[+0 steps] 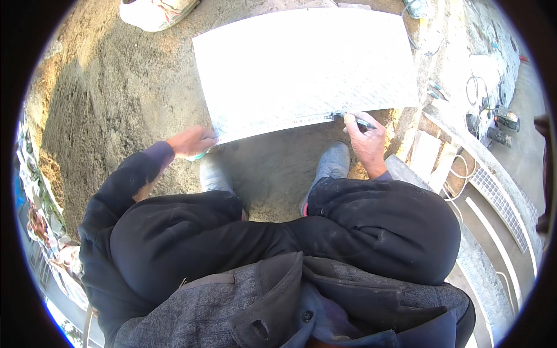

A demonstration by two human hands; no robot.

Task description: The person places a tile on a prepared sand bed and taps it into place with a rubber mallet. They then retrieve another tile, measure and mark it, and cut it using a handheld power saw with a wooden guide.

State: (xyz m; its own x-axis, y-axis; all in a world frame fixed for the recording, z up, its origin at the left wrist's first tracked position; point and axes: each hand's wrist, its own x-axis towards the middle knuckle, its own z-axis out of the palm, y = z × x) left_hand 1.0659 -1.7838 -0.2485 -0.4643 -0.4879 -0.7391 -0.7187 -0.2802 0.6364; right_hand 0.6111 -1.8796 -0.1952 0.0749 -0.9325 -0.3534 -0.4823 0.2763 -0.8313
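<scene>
A large white board (307,64) lies flat on the ground ahead of me, overexposed and bright. Along its near edge runs a measuring tape (301,120), its dark markings faintly visible. My left hand (192,141) is closed at the board's near left corner, holding one end of the tape; a bit of green shows beneath the fingers. Toward the near right corner, my right hand (368,142) pinches a dark pen (364,123). The pen's tip is close to the other end of the tape; whether it touches the board I cannot tell.
My boots (333,161) stand just short of the board on rough, sandy ground. A pale shoe (155,13) is at the far left. On the right lie pliers (436,90), cables, pale offcuts (425,152), a grid panel (500,203) and power tools (506,120).
</scene>
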